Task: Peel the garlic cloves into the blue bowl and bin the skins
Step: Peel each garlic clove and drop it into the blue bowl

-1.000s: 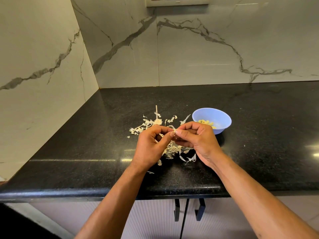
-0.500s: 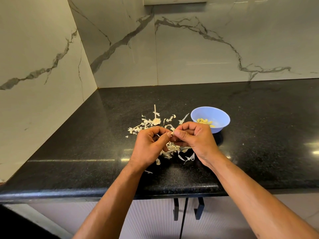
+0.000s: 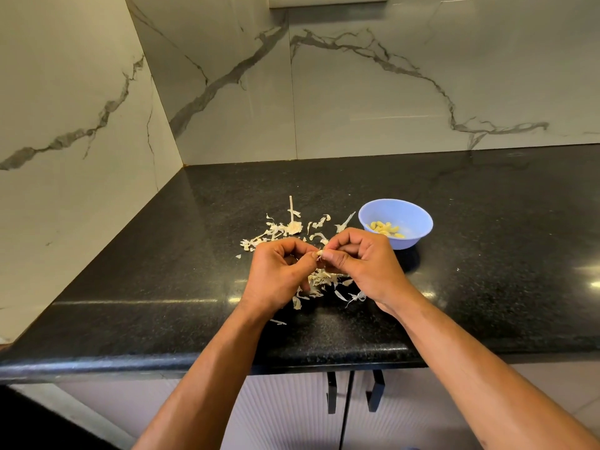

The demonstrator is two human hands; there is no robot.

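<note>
Little moved since the earlier frame: left hand [image 3: 279, 274] and right hand [image 3: 363, 267] still meeting fingertip to fingertip, both pinching one garlic clove [image 3: 319, 253]. Just left of the blue bowl [image 3: 412, 219], above scattered skins [image 3: 285, 230] on the black tabletop [image 3: 162, 271]. Peeled cloves [image 3: 384, 228] inside the bowl.

Skins [image 3: 285, 230] lie on counter [image 3: 162, 271], left of bowl [image 3: 415, 212] holding cloves [image 3: 384, 228].

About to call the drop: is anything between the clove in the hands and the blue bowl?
Nothing visible. The clove is pinched between both hands, and the blue bowl, open-topped, sits just beyond the right hand.
</note>
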